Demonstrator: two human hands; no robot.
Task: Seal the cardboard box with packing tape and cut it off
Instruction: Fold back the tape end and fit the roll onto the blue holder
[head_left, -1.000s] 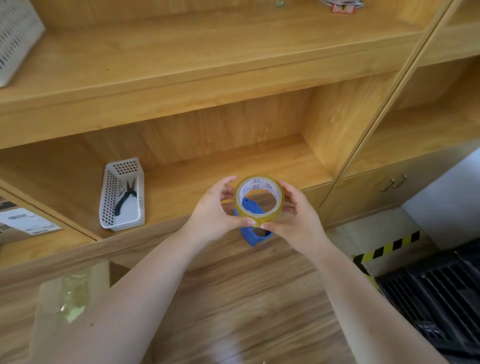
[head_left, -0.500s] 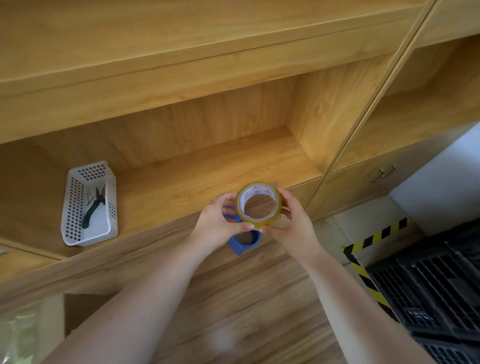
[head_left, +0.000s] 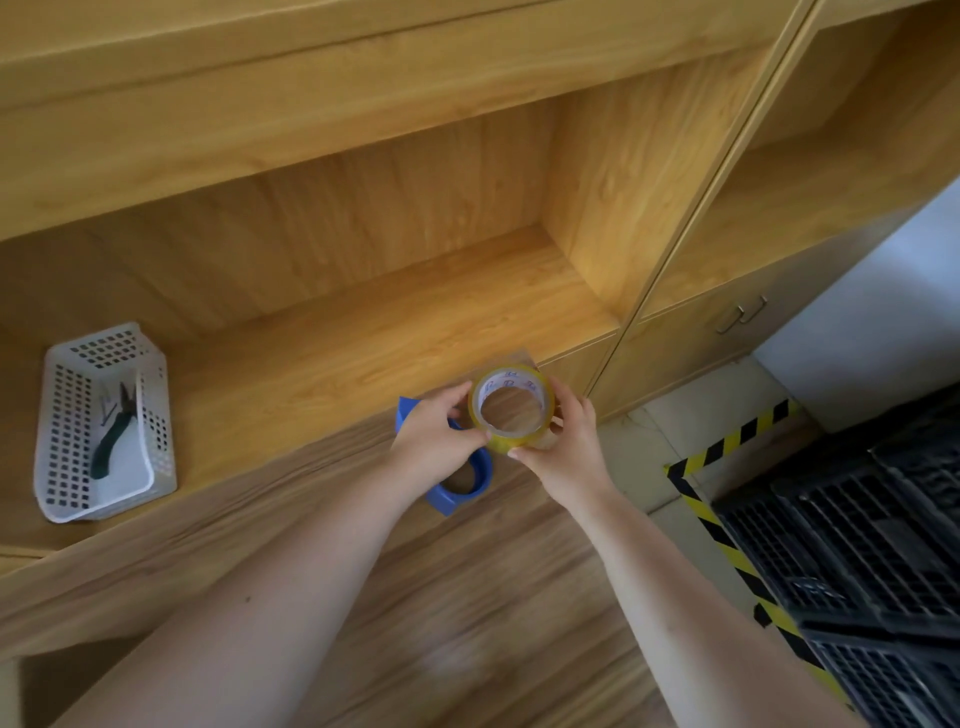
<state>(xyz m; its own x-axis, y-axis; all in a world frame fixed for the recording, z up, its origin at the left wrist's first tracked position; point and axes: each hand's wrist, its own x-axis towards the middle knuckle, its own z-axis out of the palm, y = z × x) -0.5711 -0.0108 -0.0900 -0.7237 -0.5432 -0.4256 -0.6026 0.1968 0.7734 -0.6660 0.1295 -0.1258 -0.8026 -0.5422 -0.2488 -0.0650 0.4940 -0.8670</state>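
Observation:
A roll of clear yellowish packing tape (head_left: 519, 439) is held up in front of the wooden shelf, gripped from both sides. My left hand (head_left: 434, 441) pinches its left edge and also holds a blue plastic tape cutter (head_left: 462, 480) that hangs below and behind the roll. My right hand (head_left: 563, 447) wraps the roll's right side. A short loose end of tape (head_left: 511, 358) sticks up above the roll. The cardboard box is out of view.
A white perforated basket (head_left: 67, 467) holding green-handled pliers (head_left: 111, 439) stands on the shelf at the left. A wooden tabletop (head_left: 467, 623) lies under my arms. Black plastic crates (head_left: 857, 545) and yellow-black floor tape (head_left: 727, 545) are at the right.
The view has swung right and down, so the box corner and basket slid left. The blue cutter has shifted further left, out from behind the roll. A short tape end now shows above the roll.

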